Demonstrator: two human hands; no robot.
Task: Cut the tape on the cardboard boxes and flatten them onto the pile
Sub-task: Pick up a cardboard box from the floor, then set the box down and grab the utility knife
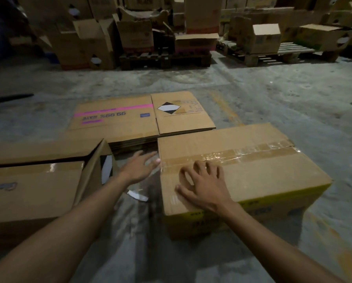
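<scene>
Both hands outstretched — left hand (139,167) flat, fingers straight; right hand (201,183) splayed, fingertips bent.

A warehouse: bare concrete floor (273,94), wooden pallets (273,55), stacked cardboard cartons (134,33).

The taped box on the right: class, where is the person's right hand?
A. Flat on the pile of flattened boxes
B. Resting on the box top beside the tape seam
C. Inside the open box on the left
B: the right hand rests, fingers spread, on the taped box beside its tape seam.
</scene>
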